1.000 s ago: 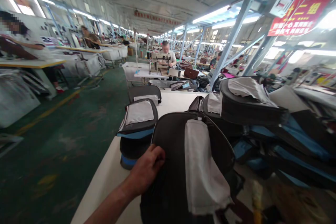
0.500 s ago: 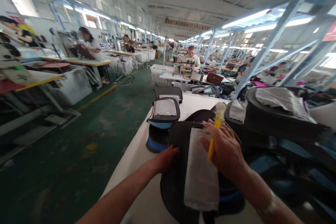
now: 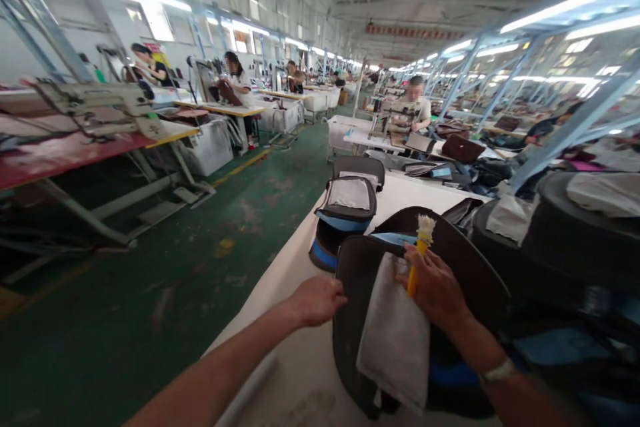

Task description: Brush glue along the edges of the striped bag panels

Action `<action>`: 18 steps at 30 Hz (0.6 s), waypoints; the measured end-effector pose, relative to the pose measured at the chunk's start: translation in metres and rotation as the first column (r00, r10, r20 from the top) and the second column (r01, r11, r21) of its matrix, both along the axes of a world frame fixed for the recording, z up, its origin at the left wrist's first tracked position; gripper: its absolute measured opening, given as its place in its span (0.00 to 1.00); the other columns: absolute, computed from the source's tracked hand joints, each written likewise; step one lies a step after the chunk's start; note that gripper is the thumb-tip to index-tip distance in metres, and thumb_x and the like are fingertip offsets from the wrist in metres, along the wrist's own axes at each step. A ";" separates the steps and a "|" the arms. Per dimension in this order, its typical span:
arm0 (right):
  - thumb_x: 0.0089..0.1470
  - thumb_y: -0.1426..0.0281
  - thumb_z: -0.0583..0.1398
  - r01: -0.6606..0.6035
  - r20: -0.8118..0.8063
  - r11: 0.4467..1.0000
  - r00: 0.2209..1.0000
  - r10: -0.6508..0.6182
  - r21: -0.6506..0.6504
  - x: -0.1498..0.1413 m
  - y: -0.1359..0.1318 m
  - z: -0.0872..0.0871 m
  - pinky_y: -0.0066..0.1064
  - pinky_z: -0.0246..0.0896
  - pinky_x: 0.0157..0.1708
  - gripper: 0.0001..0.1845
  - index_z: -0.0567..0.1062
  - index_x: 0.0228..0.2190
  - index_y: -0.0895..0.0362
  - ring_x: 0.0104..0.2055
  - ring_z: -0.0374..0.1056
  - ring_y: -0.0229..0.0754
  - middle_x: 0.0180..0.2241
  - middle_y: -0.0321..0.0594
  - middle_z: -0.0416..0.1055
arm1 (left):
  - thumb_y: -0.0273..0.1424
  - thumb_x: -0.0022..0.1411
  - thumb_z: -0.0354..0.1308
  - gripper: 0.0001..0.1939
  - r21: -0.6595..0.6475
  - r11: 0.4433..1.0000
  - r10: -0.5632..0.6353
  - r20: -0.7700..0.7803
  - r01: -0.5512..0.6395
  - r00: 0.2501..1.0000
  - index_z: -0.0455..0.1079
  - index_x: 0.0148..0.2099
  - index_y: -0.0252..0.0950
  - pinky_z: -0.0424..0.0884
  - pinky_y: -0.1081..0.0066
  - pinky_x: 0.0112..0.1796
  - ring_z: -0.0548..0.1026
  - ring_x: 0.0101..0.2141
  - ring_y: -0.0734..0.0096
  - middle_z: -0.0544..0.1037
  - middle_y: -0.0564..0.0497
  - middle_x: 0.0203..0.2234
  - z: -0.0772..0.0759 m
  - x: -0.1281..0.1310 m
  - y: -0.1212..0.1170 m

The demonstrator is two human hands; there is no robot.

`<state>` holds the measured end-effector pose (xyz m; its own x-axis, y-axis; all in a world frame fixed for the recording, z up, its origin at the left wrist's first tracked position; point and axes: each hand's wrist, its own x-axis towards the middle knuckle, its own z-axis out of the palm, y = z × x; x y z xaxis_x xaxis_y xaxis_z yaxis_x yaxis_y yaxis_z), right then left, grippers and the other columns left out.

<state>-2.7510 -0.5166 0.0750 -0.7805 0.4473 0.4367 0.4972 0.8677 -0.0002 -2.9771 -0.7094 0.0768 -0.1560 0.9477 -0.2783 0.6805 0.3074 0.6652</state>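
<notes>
A black bag piece [image 3: 350,333] with a blue lining stands on the white table in front of me, its rounded back part [image 3: 475,267] spread away from the front. My left hand [image 3: 317,299] is closed, fingertips at the bag's left edge. In my right hand [image 3: 440,290] is a brush [image 3: 419,257] with a yellow handle and pale bristles pointing up. The fingers of that hand also touch the upper edge of a light grey cloth panel [image 3: 395,333], which hangs slanted over the bag's front.
Smaller black and blue bag pieces [image 3: 345,200] stand at the table's far left. Large black bags with grey cloth [image 3: 580,247] are piled on the right. The white table [image 3: 280,373] borders a green floor aisle [image 3: 220,293]. Sewing machines [image 3: 100,107] and co-workers are beyond.
The view has turned left, so the scene sits further right. The bag has opened wider, showing blue lining, and the grey panel now slants. The brush stays in my right hand.
</notes>
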 end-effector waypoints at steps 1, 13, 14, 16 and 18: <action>0.58 0.61 0.60 -0.013 -0.020 1.000 1.000 0.013 -0.002 0.000 0.001 -0.002 0.47 0.61 0.55 0.25 0.64 0.54 0.59 0.58 0.62 0.55 0.53 0.52 0.69 | 0.40 0.60 0.51 0.14 0.011 0.999 0.038 0.026 -0.039 0.999 0.70 0.30 0.37 0.70 0.65 0.33 0.78 0.31 0.59 0.77 0.46 0.27 0.009 -0.016 0.000; 0.60 0.62 0.58 -0.023 0.014 0.995 1.000 0.022 0.094 -0.008 -0.001 -0.026 0.45 0.66 0.55 0.18 0.66 0.49 0.57 0.61 0.62 0.53 0.61 0.50 0.61 | 0.48 0.67 0.48 0.23 0.087 0.815 0.536 0.261 -0.572 0.803 0.68 0.43 0.31 0.69 0.73 0.28 0.72 0.28 0.75 0.75 0.48 0.34 0.011 -0.254 0.083; 0.60 0.62 0.58 -0.027 0.025 0.993 0.999 0.025 0.114 -0.007 0.000 -0.029 0.44 0.67 0.55 0.17 0.66 0.47 0.56 0.61 0.61 0.53 0.62 0.51 0.60 | 0.48 0.67 0.49 0.23 0.087 0.799 0.555 0.275 -0.595 0.785 0.68 0.44 0.31 0.70 0.72 0.29 0.72 0.29 0.75 0.75 0.48 0.35 0.005 -0.268 0.100; 0.58 0.63 0.60 -0.052 0.025 0.984 0.999 0.048 0.171 -0.004 0.004 -0.033 0.40 0.70 0.52 0.15 0.67 0.44 0.56 0.62 0.60 0.52 0.62 0.50 0.60 | 0.48 0.67 0.49 0.23 0.090 0.772 0.584 0.291 -0.629 0.758 0.68 0.44 0.31 0.72 0.70 0.31 0.72 0.30 0.75 0.74 0.48 0.36 -0.008 -0.292 0.137; 0.55 0.64 0.63 -0.095 0.005 0.973 0.995 0.096 0.208 -0.001 0.010 -0.039 0.37 0.73 0.49 0.17 0.67 0.45 0.54 0.61 0.62 0.52 0.61 0.49 0.62 | 0.48 0.67 0.49 0.23 0.092 0.757 0.601 0.288 -0.646 0.745 0.69 0.44 0.31 0.73 0.69 0.33 0.73 0.31 0.74 0.74 0.48 0.36 -0.019 -0.312 0.179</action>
